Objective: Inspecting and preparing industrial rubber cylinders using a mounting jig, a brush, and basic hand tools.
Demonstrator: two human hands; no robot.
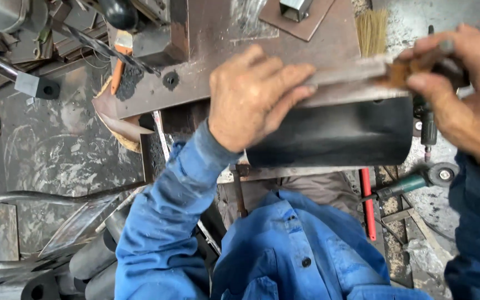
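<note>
Head view: left hand (pixel 254 97) is lying flat, palm down, fingers spread and pressing on a long steel angle bar (pixel 340 83), likely pinning it so it does not slide. The bar is resting across the rusty steel workbench (pixel 206 33), its dark lower face hanging over the bench's near edge toward the person's blue jacket (pixel 284 250).

Right hand (pixel 462 94) is at the bar's right end, fingers curled and pinching a small rusty-brown piece (pixel 401 72) against that end; what the piece is, cannot tell, it is blurred.

A straw brush (pixel 372 30) is lying just behind the bar. A drill bit (pixel 106 50) is hanging over the bench at upper left, well apart from both hands. An angle grinder (pixel 418 180) is sitting on the floor below right, out of the way.
</note>
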